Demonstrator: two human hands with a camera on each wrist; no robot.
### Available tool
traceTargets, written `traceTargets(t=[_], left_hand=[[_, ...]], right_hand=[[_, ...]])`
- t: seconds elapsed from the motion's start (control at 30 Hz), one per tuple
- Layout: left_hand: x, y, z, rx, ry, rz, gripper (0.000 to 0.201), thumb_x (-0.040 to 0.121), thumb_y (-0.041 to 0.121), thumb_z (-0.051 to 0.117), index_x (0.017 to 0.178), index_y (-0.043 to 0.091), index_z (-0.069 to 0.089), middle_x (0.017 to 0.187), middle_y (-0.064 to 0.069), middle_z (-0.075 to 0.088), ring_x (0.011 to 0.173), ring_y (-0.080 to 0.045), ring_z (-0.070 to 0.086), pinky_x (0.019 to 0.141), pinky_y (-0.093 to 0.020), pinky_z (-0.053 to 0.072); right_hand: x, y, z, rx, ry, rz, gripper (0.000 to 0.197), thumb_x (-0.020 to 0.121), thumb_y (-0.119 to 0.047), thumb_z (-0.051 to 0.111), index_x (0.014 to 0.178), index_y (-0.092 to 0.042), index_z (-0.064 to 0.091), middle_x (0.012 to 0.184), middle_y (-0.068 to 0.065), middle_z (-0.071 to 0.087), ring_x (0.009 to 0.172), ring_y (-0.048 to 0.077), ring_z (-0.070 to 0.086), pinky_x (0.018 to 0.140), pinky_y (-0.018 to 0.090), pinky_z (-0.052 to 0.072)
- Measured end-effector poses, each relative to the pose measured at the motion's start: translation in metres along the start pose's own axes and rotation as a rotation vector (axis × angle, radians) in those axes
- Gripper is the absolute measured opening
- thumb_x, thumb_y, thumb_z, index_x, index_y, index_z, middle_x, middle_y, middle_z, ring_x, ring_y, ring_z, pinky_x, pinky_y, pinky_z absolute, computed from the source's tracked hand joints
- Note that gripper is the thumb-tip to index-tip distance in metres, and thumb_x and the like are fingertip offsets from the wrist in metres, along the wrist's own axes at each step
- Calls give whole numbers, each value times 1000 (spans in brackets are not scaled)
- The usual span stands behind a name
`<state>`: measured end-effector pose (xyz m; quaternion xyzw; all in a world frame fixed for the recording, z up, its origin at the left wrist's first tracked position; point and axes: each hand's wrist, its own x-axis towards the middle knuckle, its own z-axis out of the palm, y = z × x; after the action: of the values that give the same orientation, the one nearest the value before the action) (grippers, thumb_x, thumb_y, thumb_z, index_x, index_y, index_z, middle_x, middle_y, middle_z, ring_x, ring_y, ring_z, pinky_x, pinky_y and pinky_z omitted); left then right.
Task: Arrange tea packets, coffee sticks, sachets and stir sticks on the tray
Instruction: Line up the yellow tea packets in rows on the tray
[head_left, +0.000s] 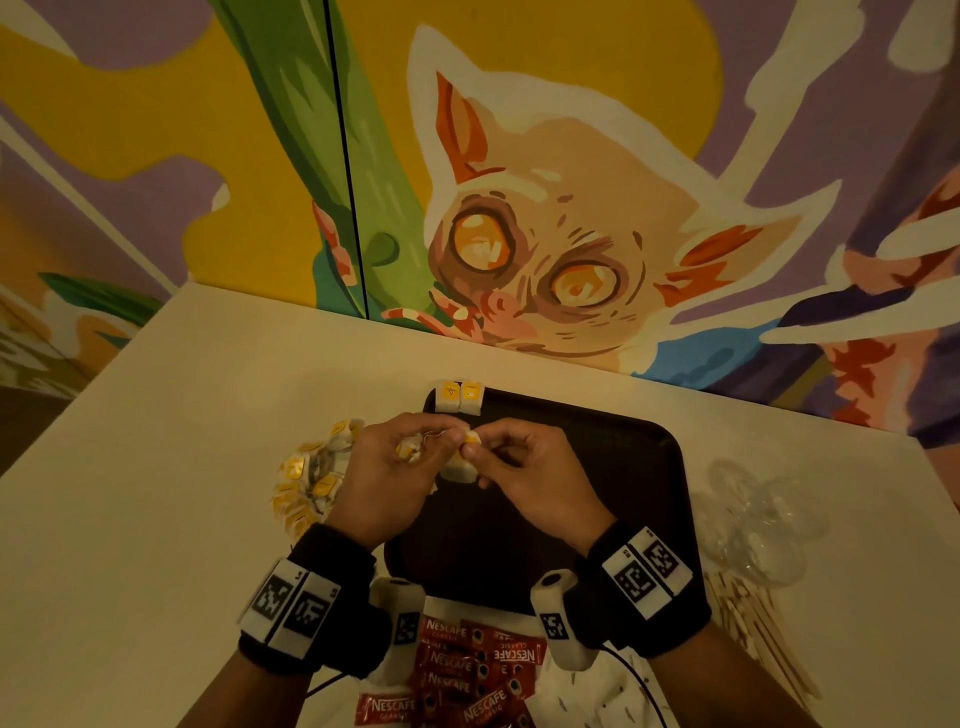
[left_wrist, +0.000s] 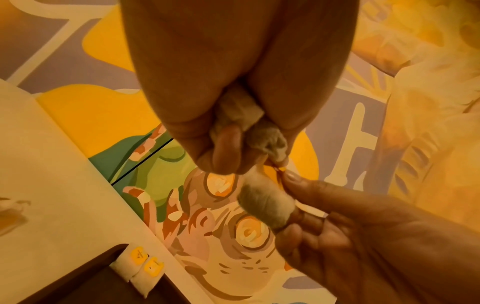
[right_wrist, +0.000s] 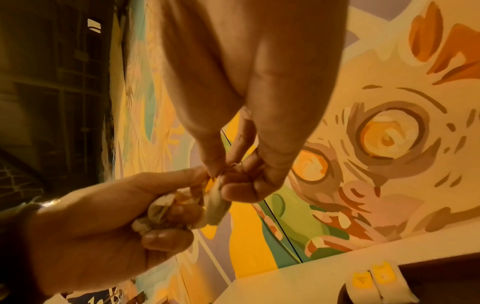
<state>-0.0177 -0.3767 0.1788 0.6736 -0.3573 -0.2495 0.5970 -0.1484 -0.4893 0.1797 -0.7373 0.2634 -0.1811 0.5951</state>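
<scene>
Black wristbands (head_left: 652, 587) on both my wrists. White blocks with black square-code markers (head_left: 293, 605) strapped on top. White camera pod (head_left: 561, 618) under each wrist, own marker, thin black cable (head_left: 636, 675) trailing back. My hands bare.

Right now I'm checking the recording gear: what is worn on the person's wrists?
Each bare hand, left hand and right hand, has a black wristband carrying white blocks printed with black square markers, plus a white wrist camera trailing a thin black cable.
</scene>
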Motion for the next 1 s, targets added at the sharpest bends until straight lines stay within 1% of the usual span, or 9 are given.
traceTargets(t=[0.1,0.27,0.37,0.5,0.67,0.77,0.83,0.9,1.0], left_hand=[[4,-4,0,49,6,-16,12,90,16,66,89,24,73,89,7,72,83,-4,65,64,-9,49],[11,-11,-2,68,25,-26,24,91,15,65,82,37,69,86,12,71,84,1,64,67,-9,49],[16,-16,-3,49,57,-87,16,91,15,65,85,29,71,79,10,71,66,1,63,55,-12,48],[26,-29,-7,70,96,-173,10,91,22,64,100,24,69,75,8,67,47,-3,57,45,-16,45],[31,-47,-15,-73,168,-361,14,95,29,60,104,21,67,60,8,63,49,-8,56,45,-23,43],[30,-53,-19,-108,171,-412,16,95,28,59,105,19,67,58,7,61,52,-10,56,43,-24,44],[32,-58,-20,-110,161,-431,15,95,27,59,104,18,68,59,8,61,53,-10,56,43,-24,43],[31,-63,-21,-107,145,-449,14,95,26,59,102,18,69,58,10,61,53,-13,56,44,-25,42],[33,-69,-24,-128,138,-453,12,95,22,59,98,17,69,62,5,59,48,-14,52,43,-23,38]], right_hand=[[4,5,6,33,13,12,17,90,-16,69,105,-9,71,95,4,73,75,25,70,67,25,57],[13,13,18,63,21,5,15,92,-14,66,106,-14,72,89,-1,72,65,1,63,58,17,49],[24,22,23,57,23,1,13,94,-13,64,102,-16,73,87,-8,71,65,-4,61,61,12,45],[46,41,27,48,47,83,14,93,-18,65,104,-17,73,93,-2,73,64,-5,59,61,13,45],[93,81,29,7,174,246,11,91,-26,68,99,-20,73,95,-1,74,63,-1,57,62,20,44],[119,107,30,-66,224,330,11,91,-28,69,94,-17,73,79,-1,70,59,6,56,60,25,46],[138,123,31,-131,227,361,10,90,-28,70,88,-18,71,70,-5,65,62,10,56,67,32,51],[152,130,33,-194,199,396,8,90,-28,70,85,-22,68,73,-3,64,70,15,59,76,36,55],[169,137,37,-295,139,442,24,91,-31,67,69,-27,60,78,2,66,78,20,62,84,36,55]])
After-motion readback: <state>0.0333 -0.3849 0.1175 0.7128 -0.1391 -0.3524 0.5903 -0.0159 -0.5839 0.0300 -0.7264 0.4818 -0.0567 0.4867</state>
